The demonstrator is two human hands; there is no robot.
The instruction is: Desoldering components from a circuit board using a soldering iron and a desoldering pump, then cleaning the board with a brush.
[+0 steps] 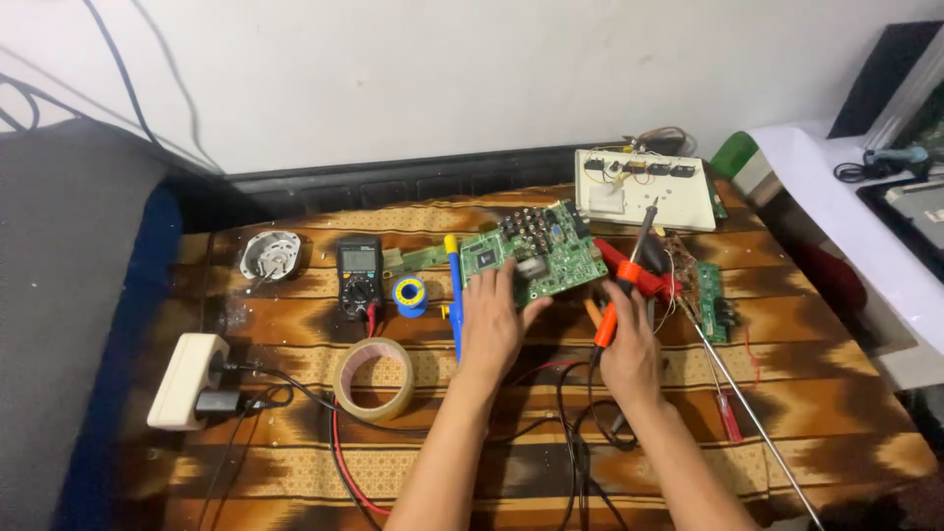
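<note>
My left hand (494, 320) grips the near edge of a green circuit board (539, 258) and props it tilted up off the mat. My right hand (629, 346) holds an orange-handled soldering iron (626, 275) like a pen, its tip pointing up and away past the board's right edge. A red tool (634, 272) lies just right of the board under the iron. A blue desoldering pump with a yellow cap (455, 295) lies left of my left hand.
A black multimeter (359, 275), a solder spool (410, 295), a tape roll (374, 379), a round metal part (269, 254) and a white power strip (187, 379) sit to the left. A white circuit board (644, 192), a small green board (710, 290) and a thin metal rod (752, 418) are to the right.
</note>
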